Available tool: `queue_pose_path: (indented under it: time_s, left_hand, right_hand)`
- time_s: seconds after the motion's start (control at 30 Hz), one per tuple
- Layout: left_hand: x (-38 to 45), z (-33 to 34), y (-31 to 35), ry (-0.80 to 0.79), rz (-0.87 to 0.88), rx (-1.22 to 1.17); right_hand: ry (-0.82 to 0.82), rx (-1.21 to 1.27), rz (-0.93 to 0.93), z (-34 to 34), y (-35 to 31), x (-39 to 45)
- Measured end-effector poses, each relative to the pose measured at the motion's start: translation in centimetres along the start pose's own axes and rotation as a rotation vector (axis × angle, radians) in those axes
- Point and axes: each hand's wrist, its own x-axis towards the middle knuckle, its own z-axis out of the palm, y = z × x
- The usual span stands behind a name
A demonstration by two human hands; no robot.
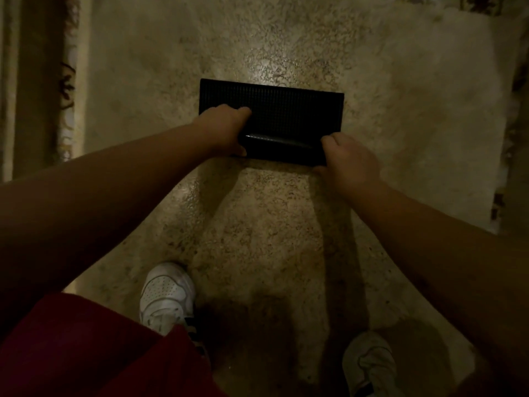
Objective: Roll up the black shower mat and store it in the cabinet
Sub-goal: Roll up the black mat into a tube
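Note:
The black shower mat (289, 113) lies on the speckled stone floor ahead of me, its near part turned over into a roll (282, 147) and its far part flat. My left hand (226, 128) grips the left end of the roll, fingers curled over the top and thumb at the near edge. My right hand (347, 160) grips the right end of the roll the same way. Both arms reach forward and down. No cabinet is visible.
A pale fluffy rug (446, 116) covers the floor to the right of the mat. A patterned fringed rug edge (67, 90) and a wooden strip run along the left. My white sneakers (166, 296) stand on the floor below, beside red shorts (86, 353).

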Motion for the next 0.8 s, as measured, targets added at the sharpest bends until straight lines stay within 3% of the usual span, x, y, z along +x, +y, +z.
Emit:
queue_pose_path:
  time_s: [0.1,0.2,0.27,0.4,0.67,0.8]
  left_hand:
    - [-1.2,0.9,0.3,0.139,0.068,0.077]
    - [-2.0,1.7,0.3,0.285,0.161,0.303]
    - [-1.9,1.6,0.4,0.298,0.186,0.399]
    - [-1.1,1.1,0.6,0.282,0.171,0.369]
    - [-1.5,2.1,0.2,0.321,0.193,0.429]
    - [-0.7,2.1,0.3,0.331,0.202,0.435]
  right_hand:
    - [-0.078,-0.009,-0.012,-0.2,0.6,1.0]
    - [-0.129,0.058,0.004,-0.6,1.3,1.3]
    - [-0.151,0.098,0.005,-1.3,1.6,2.2]
    - [-0.265,0.187,0.04,-2.6,2.9,4.7]
    - [-0.155,0.131,0.04,1.6,1.7,0.9]
    - [-0.076,0.114,0.003,0.4,2.0,2.4]
